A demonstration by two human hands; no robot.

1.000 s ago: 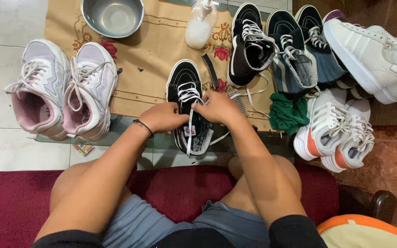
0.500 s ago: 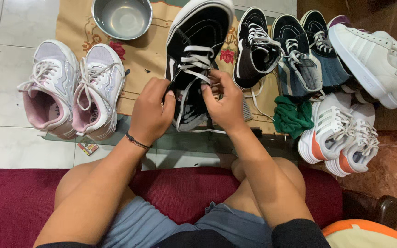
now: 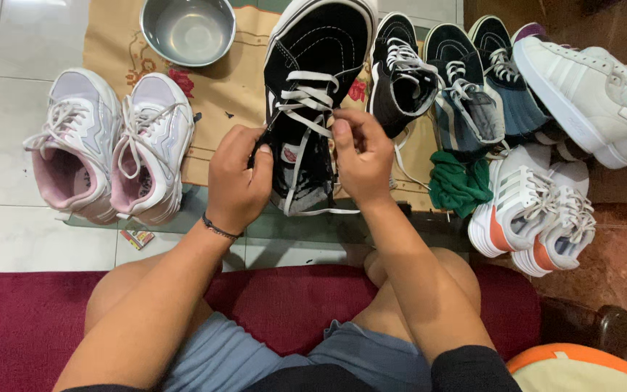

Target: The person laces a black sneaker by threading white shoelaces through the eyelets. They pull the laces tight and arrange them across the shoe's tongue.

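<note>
Both hands point(image 3: 239, 178) point(image 3: 361, 156) over black sneaker point(image 3: 317, 80), heel hidden.

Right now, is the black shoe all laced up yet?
Not yet. The upper rows of white lace already cross the black high-top shoe. The left hand and right hand are pinching the lace at the middle eyelets. Below them, near the ankle opening, loose lace ends hang down. The white-and-pink sneakers beside it look fully laced.

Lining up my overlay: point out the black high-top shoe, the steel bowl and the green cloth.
black high-top shoe point(image 3: 321, 51): head view, on its black toe.
steel bowl point(image 3: 187, 30): head view, inside bottom.
green cloth point(image 3: 459, 183): head view, middle of the bundle.
</note>
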